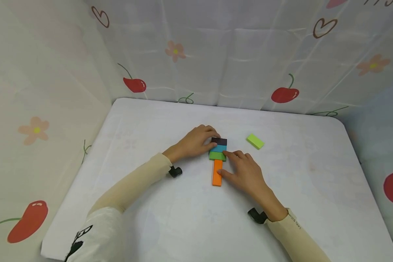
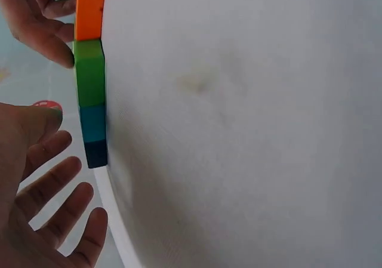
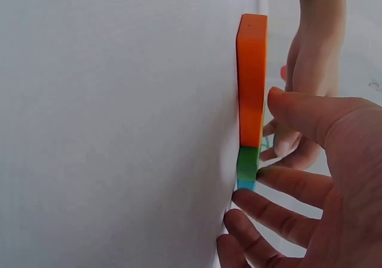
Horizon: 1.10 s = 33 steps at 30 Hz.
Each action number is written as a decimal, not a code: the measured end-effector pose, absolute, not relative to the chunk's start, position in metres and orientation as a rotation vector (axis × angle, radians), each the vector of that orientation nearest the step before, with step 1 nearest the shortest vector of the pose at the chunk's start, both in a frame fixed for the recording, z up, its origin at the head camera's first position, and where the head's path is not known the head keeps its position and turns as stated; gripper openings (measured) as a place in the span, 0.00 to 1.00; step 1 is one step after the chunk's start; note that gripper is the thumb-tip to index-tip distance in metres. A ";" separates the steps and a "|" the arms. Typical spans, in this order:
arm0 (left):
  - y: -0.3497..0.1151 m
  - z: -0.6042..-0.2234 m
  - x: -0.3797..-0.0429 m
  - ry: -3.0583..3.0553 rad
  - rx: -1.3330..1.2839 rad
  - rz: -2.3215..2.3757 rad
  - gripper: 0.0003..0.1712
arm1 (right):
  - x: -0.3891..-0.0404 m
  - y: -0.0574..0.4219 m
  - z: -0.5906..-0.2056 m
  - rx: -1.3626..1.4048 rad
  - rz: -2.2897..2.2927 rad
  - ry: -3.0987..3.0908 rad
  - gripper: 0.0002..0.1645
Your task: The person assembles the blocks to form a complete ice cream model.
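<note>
Spread, my left hand (image 1: 195,142) and right hand (image 1: 246,173) could, by dragging, skew the darker green block (image 1: 217,156) (away from table (image 1: 314,163) edges).

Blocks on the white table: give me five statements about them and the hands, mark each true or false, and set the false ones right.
1. The blue block sits between the green block and the dark block. True.
2. The left hand is at the dark block's end of the row, while the right hand is beside the orange block. True.
3. The orange block stands upright on its end. False: it lies flat.
4. The green block lies against one end of the orange block. True.
5. The right hand grips the lime block. False: the lime block lies apart, with neither hand on it.
</note>
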State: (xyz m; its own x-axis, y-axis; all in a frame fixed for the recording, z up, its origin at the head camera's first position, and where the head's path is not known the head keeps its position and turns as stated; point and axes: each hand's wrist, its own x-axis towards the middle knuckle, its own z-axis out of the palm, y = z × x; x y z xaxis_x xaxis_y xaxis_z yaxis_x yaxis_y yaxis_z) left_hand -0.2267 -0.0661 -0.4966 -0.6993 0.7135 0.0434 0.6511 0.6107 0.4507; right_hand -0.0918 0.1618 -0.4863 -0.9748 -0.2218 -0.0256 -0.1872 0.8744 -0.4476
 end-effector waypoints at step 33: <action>-0.091 -0.500 -0.183 2.641 1.215 0.687 0.14 | -0.136 0.272 -0.489 0.218 -1.161 2.952 0.28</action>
State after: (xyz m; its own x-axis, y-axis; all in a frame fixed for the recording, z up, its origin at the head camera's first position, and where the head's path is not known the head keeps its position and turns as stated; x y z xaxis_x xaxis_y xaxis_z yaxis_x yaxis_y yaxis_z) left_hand -0.1830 -0.0915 -0.4997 -0.6590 0.7505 0.0501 0.6798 0.5657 0.4667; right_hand -0.1360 0.2725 -0.4888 -0.9899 0.1407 -0.0152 0.1134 0.7242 -0.6802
